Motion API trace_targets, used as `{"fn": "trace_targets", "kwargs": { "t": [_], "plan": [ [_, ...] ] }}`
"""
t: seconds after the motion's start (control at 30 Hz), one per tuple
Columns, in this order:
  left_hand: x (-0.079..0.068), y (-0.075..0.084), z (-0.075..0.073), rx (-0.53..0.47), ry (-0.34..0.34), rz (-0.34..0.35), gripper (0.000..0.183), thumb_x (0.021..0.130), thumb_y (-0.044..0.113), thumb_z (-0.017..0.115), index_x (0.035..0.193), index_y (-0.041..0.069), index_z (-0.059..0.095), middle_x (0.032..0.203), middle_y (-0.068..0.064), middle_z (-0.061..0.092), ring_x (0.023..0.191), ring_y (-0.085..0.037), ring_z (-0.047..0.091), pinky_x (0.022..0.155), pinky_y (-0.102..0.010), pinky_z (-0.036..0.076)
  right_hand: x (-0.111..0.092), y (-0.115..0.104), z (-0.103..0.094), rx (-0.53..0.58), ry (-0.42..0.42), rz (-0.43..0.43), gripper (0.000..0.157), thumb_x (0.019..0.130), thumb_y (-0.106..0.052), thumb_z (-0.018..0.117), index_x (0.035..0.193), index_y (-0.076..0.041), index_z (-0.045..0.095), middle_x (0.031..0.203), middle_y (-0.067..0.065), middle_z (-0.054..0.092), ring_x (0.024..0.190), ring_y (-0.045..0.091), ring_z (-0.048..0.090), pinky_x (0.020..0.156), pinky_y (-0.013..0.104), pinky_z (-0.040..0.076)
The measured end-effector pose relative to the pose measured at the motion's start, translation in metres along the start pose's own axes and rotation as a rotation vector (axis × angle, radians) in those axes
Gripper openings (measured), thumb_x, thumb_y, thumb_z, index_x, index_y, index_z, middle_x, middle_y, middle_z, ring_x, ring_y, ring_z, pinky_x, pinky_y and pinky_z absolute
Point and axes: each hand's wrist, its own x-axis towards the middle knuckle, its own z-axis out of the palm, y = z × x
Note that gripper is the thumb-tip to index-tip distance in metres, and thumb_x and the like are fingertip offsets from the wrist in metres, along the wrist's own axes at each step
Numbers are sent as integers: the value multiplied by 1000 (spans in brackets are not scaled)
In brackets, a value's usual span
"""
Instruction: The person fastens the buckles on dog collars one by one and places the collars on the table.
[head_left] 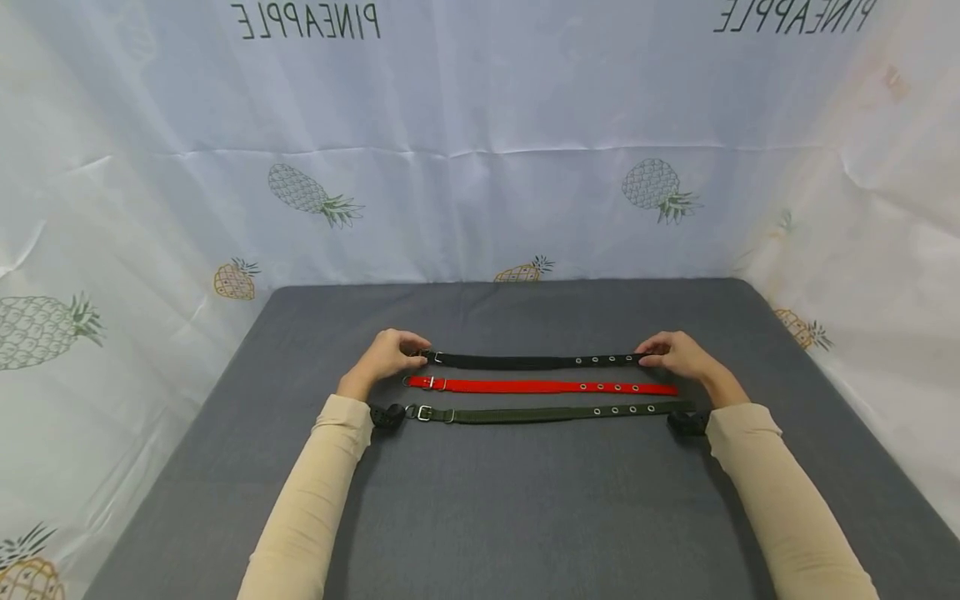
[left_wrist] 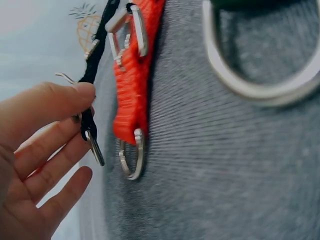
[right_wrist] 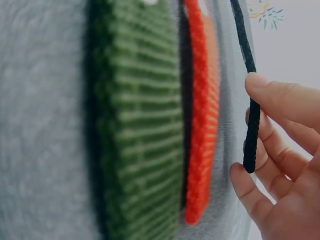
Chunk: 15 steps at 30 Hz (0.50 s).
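A black collar (head_left: 510,362) stretches straight across, the farthest of three collars. My left hand (head_left: 390,353) pinches its buckle end; in the left wrist view thumb and fingers hold the black strap (left_wrist: 95,60) just above its metal ring (left_wrist: 95,148). At the other end my right hand (head_left: 678,354) pinches the holed tip, and the right wrist view shows the strap (right_wrist: 253,125) between thumb and fingers. Nearer lies a red collar (head_left: 510,387), its buckle at the left. Closest is a green collar (head_left: 517,415), parallel to the others.
All three collars are on or just over a grey-covered table (head_left: 525,500). Behind it hangs a white curtain (head_left: 465,217) printed with pineapples. A dark wrist device (head_left: 387,417) on the left arm is beside the green collar's ring; another (head_left: 686,423) is near its tip.
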Motion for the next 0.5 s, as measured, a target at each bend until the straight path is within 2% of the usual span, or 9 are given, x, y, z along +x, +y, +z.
{"fn": "trace_targets", "kwargs": {
  "t": [0.1,0.2,0.33,0.5],
  "plan": [
    [-2,2,-3,-21,13,-10,29,89,11,69,115,1,69,119,-22,67,115,-39,61,99,-52,50,1,-2,-1,-10,10,5,26,91,-14,66,109,5,67,113,28,63,89,25,59,78,41,53],
    [-4,5,-7,-38,22,-28,28,89,12,68,115,1,69,119,-22,66,117,-41,59,100,-53,49,1,-4,-1,-8,20,5,26,92,-14,64,110,5,66,115,28,63,98,34,61,85,50,53],
    [-7,6,-11,-49,41,-25,28,91,13,67,116,1,68,119,-22,66,116,-41,59,101,-53,48,0,-6,-2,2,38,2,27,95,-15,61,113,4,65,116,28,64,101,35,61,88,51,52],
    [-9,2,-12,-74,110,32,26,92,13,64,115,0,68,116,-22,67,111,-38,61,101,-51,49,-3,-11,-5,34,57,4,32,97,-20,58,118,4,63,120,28,62,106,38,60,92,53,51]
  ]
}}
